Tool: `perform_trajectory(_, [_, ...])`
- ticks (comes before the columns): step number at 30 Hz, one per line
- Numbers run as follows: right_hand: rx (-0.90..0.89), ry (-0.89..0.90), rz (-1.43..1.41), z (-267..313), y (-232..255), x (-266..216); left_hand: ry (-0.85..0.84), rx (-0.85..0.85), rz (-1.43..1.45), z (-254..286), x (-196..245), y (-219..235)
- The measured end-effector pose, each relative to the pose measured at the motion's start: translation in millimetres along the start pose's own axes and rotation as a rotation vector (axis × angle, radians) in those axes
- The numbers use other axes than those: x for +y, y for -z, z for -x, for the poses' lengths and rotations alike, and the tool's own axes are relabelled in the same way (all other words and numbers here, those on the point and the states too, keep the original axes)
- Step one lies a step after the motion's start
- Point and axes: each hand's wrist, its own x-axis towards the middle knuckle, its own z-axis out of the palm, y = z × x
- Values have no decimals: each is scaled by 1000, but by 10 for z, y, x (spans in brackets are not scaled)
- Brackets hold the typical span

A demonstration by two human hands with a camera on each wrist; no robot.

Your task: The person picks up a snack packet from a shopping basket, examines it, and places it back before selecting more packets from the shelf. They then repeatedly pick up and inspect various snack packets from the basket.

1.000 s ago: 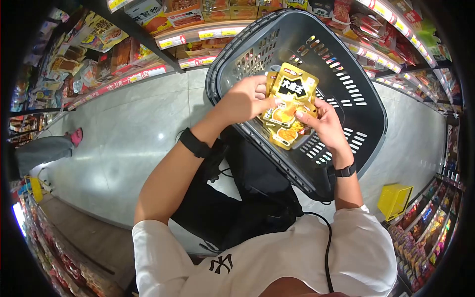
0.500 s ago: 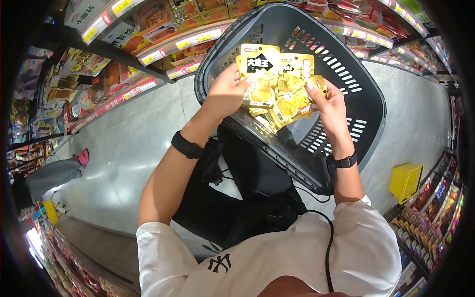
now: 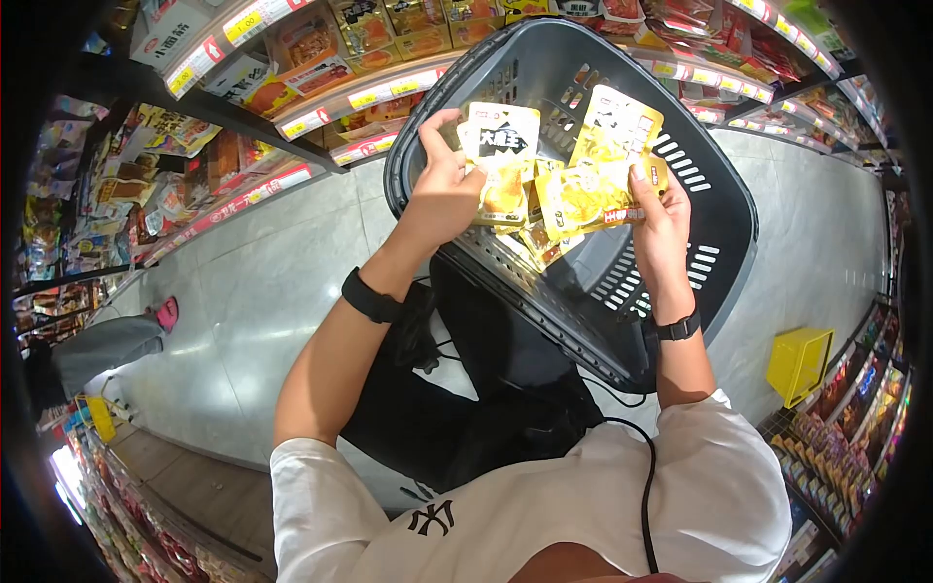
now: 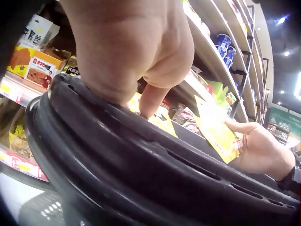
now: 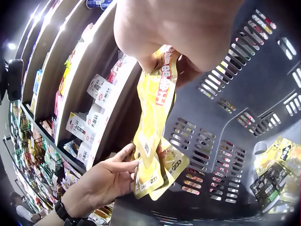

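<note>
Over the dark grey basket (image 3: 719,194), the left hand (image 3: 442,189) pinches a gold packet (image 3: 505,189) with black lettering by its left side; other gold packets lie close behind it. The right hand (image 3: 663,219) grips more gold packets (image 3: 588,199), one upright and one lying sideways, thumb on top. In the right wrist view the left hand (image 5: 101,186) holds the lower ends of several packets, while the right hand (image 5: 178,37) pinches a long packet (image 5: 153,103) from above. Gold and black packets (image 5: 268,183) lie inside the basket.
Snack shelves (image 3: 389,87) curve along the far side, with another rack (image 3: 850,408) at the right. A yellow basket (image 3: 799,364) stands on the tiled floor (image 3: 243,291). Another person's leg (image 3: 107,345) shows at the left.
The packets, bunched together a second ago, are spread apart between the hands. The left hand has moved left with one packet, and the right hand's packets have shifted right and fanned out.
</note>
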Motion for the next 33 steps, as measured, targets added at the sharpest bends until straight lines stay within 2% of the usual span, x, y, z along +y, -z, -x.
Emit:
perform_trajectory(4, [-30, -19, 15, 6, 6, 34, -105, -77, -60, -33, 3, 15])
perform_trajectory(5, [-42, -24, 34, 18, -17, 27, -77, -77, -31, 8, 53, 3])
perform_trajectory(8, [-84, -52, 73, 38, -33, 85, 26, -226, -233, -46, -4, 87])
perform_trajectory(9, [-100, -89, 116, 65, -59, 63, -35, -170, -250, -40, -25, 44])
perform_trajectory(12, [-128, -128, 240, 114, -106, 65, 115, -212, -117, 0, 43, -6])
perform_trajectory(13, [-138, -122, 253, 128, -124, 72, -4, -214, -216, -28, -38, 17])
perform_trajectory(16, [-154, -78, 279, 163, -176, 136, -97, -276, -404, -1, 28, 44])
perform_trajectory(17, [-157, -66, 288, 179, -194, 141, -213, -279, -429, 32, 59, 64])
perform_trajectory(20, [-165, -111, 253, 225, -252, 139, -293, -301, -481, 74, 109, 75])
perform_trajectory(21, [-185, -147, 242, 243, -258, 115, -277, -297, -484, 69, 89, 79])
perform_trajectory(24, [-240, -110, 248, 288, -335, 56, -257, -298, -485, 71, 86, 93])
perform_trajectory(26, [-282, -61, 267, 280, -316, 89, -301, -281, -453, 52, 33, 89])
perform_trajectory(31, [-260, -85, 225, 245, -300, 97, -346, -212, -425, 62, 5, 55])
perform_trajectory(33, [-181, -73, 254, 233, -311, 81, -344, -187, -415, 45, -19, 44])
